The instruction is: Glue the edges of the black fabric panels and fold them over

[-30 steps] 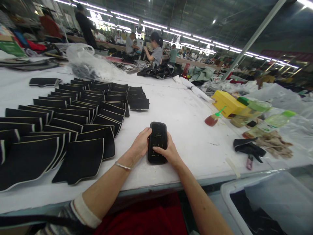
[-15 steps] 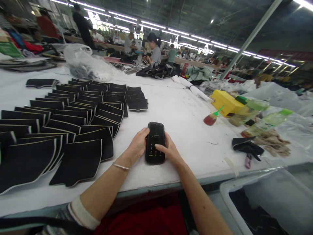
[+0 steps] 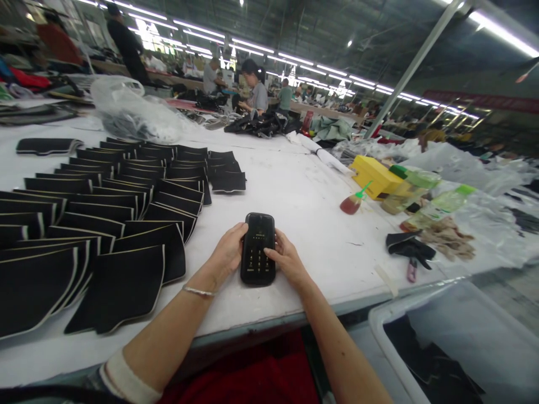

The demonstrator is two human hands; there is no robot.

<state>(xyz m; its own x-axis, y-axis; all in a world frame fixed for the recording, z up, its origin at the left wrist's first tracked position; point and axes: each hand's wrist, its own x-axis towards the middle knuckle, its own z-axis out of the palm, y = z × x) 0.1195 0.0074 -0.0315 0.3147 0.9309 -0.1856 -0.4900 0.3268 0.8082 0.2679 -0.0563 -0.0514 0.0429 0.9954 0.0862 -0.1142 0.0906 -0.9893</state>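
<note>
A black smartphone (image 3: 257, 241) is held upright above the near part of the white-covered table (image 3: 295, 224), its screen showing a number keypad. My left hand (image 3: 229, 247) is closed on the phone's left edge, with the thumb near its upper corner. Along the right edge, the fingers of my right hand (image 3: 288, 258) hold the phone while the thumb lies over the right side of the keypad. To the left, many black fabric pieces (image 3: 122, 280) with pale edges lie in overlapping rows.
A yellow box (image 3: 374, 175), a small bottle of reddish liquid (image 3: 351, 204) and plastic bottles (image 3: 442, 207) are on the right. A black cloth (image 3: 406, 247) lies nearer. A pale bin (image 3: 379, 320) with black pieces stands at the lower right. Co-workers (image 3: 255, 90) are farther back.
The view has turned slightly right, so the table's contents sit farther left. Both hands keep hold of the phone; my right thumb has shifted slightly toward the keypad's right side.
</note>
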